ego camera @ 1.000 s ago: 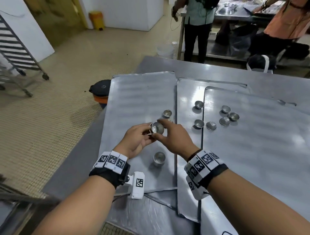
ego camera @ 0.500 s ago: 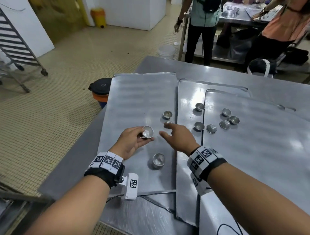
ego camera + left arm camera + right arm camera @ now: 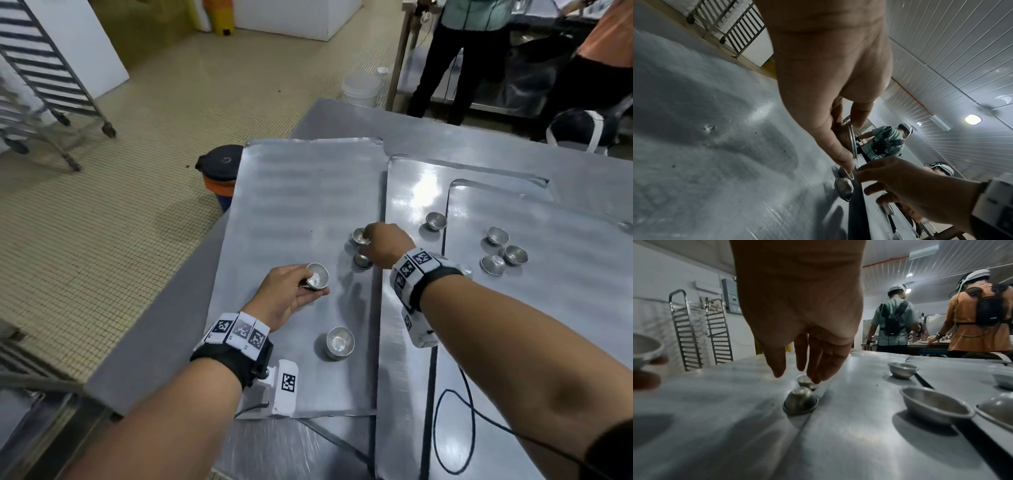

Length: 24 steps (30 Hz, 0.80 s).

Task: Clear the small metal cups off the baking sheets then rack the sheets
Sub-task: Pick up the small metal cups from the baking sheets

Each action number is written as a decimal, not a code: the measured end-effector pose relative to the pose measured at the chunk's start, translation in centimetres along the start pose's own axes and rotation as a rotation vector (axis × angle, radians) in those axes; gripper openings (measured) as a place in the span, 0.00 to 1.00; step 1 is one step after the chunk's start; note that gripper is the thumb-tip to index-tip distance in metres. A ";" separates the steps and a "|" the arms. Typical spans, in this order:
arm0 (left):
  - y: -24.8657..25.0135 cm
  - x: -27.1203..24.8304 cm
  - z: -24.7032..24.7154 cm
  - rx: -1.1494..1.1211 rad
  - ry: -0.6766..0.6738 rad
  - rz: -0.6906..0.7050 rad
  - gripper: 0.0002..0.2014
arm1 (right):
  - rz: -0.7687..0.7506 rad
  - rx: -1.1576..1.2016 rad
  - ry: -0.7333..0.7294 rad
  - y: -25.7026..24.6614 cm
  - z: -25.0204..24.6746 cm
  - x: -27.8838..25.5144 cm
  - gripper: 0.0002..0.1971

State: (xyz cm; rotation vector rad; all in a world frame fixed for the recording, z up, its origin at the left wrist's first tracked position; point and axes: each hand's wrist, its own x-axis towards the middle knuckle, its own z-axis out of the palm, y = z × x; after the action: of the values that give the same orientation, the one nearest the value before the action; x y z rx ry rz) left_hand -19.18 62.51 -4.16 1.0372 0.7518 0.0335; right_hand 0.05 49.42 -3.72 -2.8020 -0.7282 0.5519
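Left hand (image 3: 286, 295) pinches cup (image 3: 317, 275), mouth tilted rightward | right hand (image 3: 383, 245) fingertips on upright cup (image 3: 360, 235)

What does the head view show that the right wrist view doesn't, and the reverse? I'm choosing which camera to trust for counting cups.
Head only: the upright cup near the left wrist, and the whole left hand holding a cup. Right wrist only: the cup beneath the hand is plainly upside down, and the right hand's fingertips reach the far cup. Both: the right hand, those two cups, and a wheeled rack.
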 end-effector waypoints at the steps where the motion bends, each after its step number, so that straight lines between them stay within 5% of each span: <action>1: 0.0 0.2 0.0 -0.006 0.000 -0.002 0.08 | 0.006 -0.017 -0.020 0.0 0.5 0.3 0.12; 24: -1.1 0.1 -0.8 -0.102 0.007 -0.043 0.08 | -0.193 -0.082 0.044 0.5 6.4 0.0 0.11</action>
State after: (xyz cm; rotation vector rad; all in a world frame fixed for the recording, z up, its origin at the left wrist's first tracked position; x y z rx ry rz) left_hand -19.87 62.60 -5.32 0.9242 0.7709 0.0383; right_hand -2.29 49.56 -9.68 -2.7654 -1.0193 0.4337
